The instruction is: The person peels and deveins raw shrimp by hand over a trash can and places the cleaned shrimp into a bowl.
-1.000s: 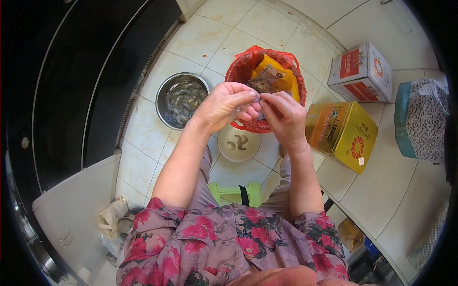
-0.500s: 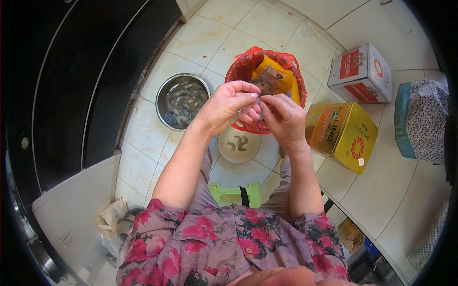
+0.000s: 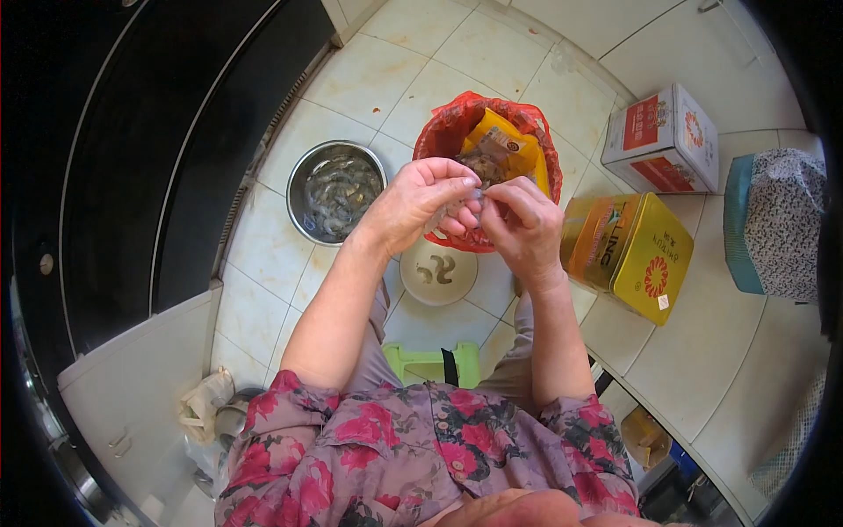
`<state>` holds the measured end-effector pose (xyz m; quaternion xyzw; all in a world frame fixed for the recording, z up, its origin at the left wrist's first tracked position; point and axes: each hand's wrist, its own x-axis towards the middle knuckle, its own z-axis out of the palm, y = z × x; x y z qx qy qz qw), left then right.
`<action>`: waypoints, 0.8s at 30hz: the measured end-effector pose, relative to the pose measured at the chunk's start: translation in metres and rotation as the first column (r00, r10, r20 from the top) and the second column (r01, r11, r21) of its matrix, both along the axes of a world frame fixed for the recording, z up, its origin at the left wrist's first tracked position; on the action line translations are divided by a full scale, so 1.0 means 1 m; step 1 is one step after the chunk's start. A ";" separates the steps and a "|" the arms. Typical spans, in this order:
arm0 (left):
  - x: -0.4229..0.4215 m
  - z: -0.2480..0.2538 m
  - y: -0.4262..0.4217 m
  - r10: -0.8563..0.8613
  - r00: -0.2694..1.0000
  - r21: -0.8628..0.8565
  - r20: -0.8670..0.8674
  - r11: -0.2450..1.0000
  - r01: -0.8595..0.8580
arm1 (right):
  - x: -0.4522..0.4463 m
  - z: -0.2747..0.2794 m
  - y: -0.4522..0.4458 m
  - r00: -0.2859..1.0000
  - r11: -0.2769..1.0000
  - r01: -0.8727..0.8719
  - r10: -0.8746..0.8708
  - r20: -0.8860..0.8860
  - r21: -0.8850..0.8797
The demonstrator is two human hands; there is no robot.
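Observation:
My left hand (image 3: 428, 200) and my right hand (image 3: 525, 225) meet over the near edge of a red-lined bin (image 3: 430, 132). Between their fingertips is a small translucent grey shrimp (image 3: 475, 195), mostly hidden by the fingers. Inside the bin lie a yellow packet (image 3: 527, 158) and brownish scraps. To the left, a steel bowl (image 3: 297, 209) on the floor holds several grey shrimp (image 3: 341, 195). Below my hands, a white bowl (image 3: 436, 294) contains a few curled, peeled shrimp (image 3: 444, 268).
A green stool (image 3: 465, 362) is between my legs. To the right stand a yellow tin (image 3: 645, 263), a white and red box (image 3: 666, 140) and a patterned fabric bag (image 3: 781, 224). Dark cabinet fronts (image 3: 158, 158) line the left, with a pale bag (image 3: 206, 404) lower down.
Both hands stay together over the bin, with only slight finger movement around the small shrimp. The whole view has shifted slightly, so the bowls and bin appear a little lower.

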<state>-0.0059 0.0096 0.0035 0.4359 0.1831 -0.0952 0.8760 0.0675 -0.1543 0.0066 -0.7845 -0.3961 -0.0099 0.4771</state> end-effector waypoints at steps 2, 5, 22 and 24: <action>0.000 -0.001 0.001 -0.001 1.000 0.007 0.002 1.000 0.001 | 0.000 0.000 0.000 1.000 1.000 0.006 -0.006 0.003 0.006; -0.001 -0.001 0.001 0.002 1.000 0.016 0.000 1.000 -0.002 | 0.001 0.000 -0.001 1.000 1.000 0.017 -0.017 -0.012 -0.009; 0.000 -0.002 0.001 0.053 0.998 0.063 -0.023 0.997 -0.051 | 0.003 -0.005 -0.003 0.999 0.999 0.047 -0.047 0.011 -0.013; -0.001 0.000 0.001 0.063 0.998 0.060 -0.025 0.996 -0.061 | 0.004 -0.009 -0.003 0.998 0.998 0.055 -0.055 0.029 -0.002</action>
